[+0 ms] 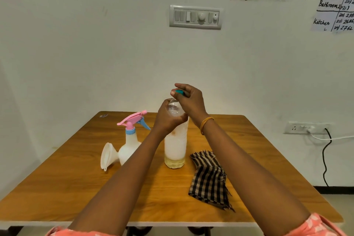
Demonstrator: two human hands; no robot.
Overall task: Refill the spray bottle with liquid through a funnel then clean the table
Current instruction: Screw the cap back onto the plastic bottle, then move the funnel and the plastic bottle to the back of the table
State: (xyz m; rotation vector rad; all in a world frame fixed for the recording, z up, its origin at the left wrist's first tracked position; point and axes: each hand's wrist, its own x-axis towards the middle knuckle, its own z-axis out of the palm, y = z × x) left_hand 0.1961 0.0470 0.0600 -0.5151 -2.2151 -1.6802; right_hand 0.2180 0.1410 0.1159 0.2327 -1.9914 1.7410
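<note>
A tall clear plastic bottle [175, 149] with foamy white and yellowish liquid stands upright in the middle of the wooden table [80, 182]. My left hand [167, 119] grips its upper part. My right hand [188, 100] pinches the teal cap [180, 92] at the bottle's top. To the left stands a white spray bottle [128, 147] with a pink and blue trigger head. A white funnel [107, 156] lies on its side against the spray bottle. A black and beige checked cloth [208, 178] lies to the right of the clear bottle.
The table stands against a white wall with a switch panel [195, 17] above it. A wall socket [306, 128] with a black cable and a white cable is at the right. A handwritten paper chart [335, 2] hangs at the upper right.
</note>
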